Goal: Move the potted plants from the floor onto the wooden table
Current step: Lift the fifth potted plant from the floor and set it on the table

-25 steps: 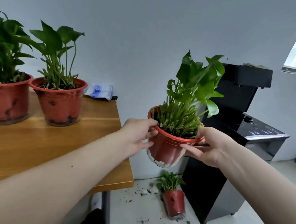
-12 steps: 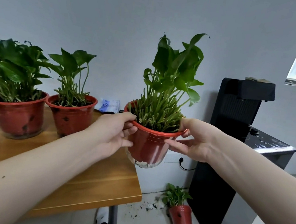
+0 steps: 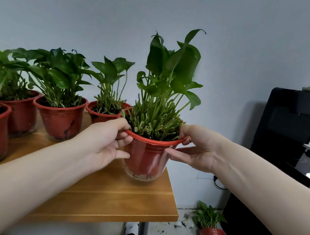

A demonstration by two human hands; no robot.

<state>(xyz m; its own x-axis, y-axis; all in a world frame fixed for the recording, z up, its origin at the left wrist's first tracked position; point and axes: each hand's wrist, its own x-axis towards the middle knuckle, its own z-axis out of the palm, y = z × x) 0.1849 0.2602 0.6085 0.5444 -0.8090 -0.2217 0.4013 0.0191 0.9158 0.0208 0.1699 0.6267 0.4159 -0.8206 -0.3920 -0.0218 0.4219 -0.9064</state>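
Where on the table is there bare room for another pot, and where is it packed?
Bare wood on the table runs along its front edge, in front of the held pot and under the left hand. The back-left is crowded: four pots stand close together there.

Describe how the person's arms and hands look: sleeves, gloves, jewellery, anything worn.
The left hand and right hand are bare, with no gloves and no rings to be seen. The left forearm and right forearm are uncovered all the way to the picture's edge, so no sleeve shows. No watch, bracelet or strap appears at either wrist. Fingernails are mostly out of sight.
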